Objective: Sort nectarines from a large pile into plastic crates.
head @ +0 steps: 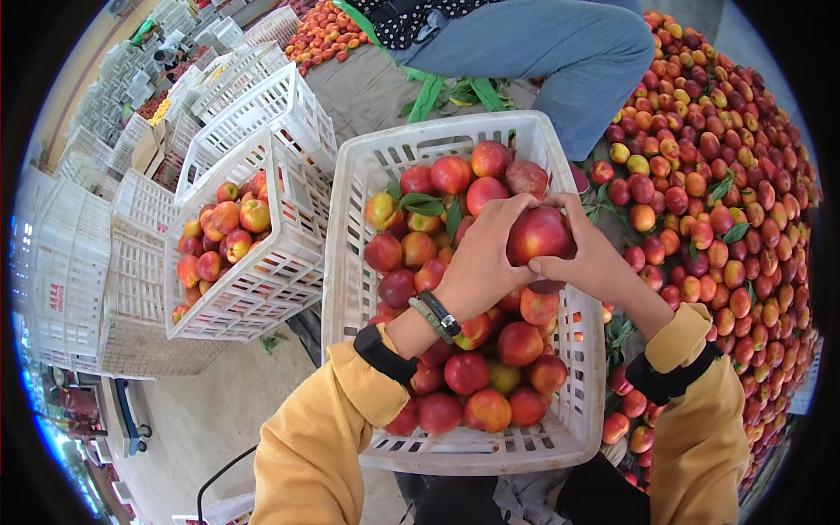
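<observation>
Between my two hands is a large red nectarine [540, 234], raised over the right half of a white plastic crate [583, 367]. My left hand [484, 252] curls around its left side, thumb underneath. From the right, my right hand [589, 252] clasps the same fruit, and the two thumbs meet below it. Under the hands, the crate holds many red and yellow nectarines [466, 373], some with green leaves [422, 204] among them. Part of a darker fruit shows just beneath the thumbs; whether it is touched I cannot tell.
A big heap of nectarines [735, 216] spreads along the right. To the left stands another slatted crate [252, 275] with nectarines, beside stacked white crates [72, 262]. Across from me sits a person in jeans [525, 46] on a green stool [426, 98]. A wheeled dolly [125, 417] stands lower left.
</observation>
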### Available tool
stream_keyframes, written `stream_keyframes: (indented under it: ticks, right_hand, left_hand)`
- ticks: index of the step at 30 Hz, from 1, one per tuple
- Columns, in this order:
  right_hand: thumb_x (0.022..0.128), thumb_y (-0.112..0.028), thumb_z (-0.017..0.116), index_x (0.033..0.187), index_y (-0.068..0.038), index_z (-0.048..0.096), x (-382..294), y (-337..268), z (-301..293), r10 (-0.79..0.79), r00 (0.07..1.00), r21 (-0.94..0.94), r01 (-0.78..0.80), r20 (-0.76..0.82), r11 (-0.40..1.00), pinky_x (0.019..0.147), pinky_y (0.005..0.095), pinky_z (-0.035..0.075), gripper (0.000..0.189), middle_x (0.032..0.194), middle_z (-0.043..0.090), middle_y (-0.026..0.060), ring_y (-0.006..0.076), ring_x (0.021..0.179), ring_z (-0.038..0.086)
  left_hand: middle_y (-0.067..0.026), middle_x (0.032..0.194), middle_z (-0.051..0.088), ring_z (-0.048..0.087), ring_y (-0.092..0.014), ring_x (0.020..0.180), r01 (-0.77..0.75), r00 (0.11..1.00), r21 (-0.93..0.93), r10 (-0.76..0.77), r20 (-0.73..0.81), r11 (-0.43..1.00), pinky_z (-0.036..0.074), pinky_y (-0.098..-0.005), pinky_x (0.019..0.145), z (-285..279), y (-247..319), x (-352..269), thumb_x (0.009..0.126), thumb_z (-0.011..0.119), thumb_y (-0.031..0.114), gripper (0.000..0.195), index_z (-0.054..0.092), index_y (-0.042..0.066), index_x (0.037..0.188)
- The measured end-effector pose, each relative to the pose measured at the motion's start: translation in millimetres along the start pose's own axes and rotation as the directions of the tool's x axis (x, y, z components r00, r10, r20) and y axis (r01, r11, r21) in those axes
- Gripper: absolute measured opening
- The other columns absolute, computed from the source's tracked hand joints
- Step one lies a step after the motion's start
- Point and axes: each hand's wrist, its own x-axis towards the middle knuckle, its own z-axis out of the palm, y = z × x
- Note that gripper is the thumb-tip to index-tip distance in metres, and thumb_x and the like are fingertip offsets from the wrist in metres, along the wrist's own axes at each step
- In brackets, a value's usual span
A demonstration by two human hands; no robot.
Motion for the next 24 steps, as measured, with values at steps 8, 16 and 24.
stream_keyframes:
  ticks: [8,16,24]
  right_hand:
    - [0.068,-0.02,0.073,0.133,-0.002,0.03,-6.0,-8.2,1.1,0.027,0.994,-0.201,-0.005,0.108,0.98,0.093,0.0402,0.046,0.08,0.117,0.055,0.0247,0.036,0.104,0.059]
    - [0.064,0.001,0.063,0.114,-0.002,0.049,-9.5,10.3,8.2,-0.234,0.96,-0.392,0.278,0.156,0.877,0.092,0.0418,0.044,0.051,0.11,0.051,0.0175,0.0384,0.107,0.051]
    - [0.065,0.006,0.06,0.103,-0.001,0.053,-14.9,8.9,8.1,-0.296,0.944,-0.406,0.331,0.148,0.852,0.091,0.0423,0.045,0.039,0.11,0.049,0.0159,0.0383,0.104,0.052]
  left_hand:
    - [-0.0162,0.117,0.053,0.052,-0.034,0.112,0.018,0.999,0.053,-0.021,0.042,0.998,0.042,-0.0421,0.098,-1.6,1.3,-3.7,0.06,0.081,0.017,0.077,0.046,0.007,0.128]
    - [-0.0195,0.11,0.061,0.06,-0.034,0.104,0.363,0.875,0.318,-0.438,0.207,0.876,0.048,-0.042,0.089,-28.8,-9.2,-48.1,0.06,0.083,0.039,0.077,0.053,-0.001,0.119]
    - [-0.0212,0.117,0.056,0.056,-0.037,0.11,0.484,0.857,0.161,-0.503,0.11,0.86,0.045,-0.0432,0.094,18.9,-20.6,-59.0,0.059,0.088,0.029,0.087,0.041,0.001,0.127]
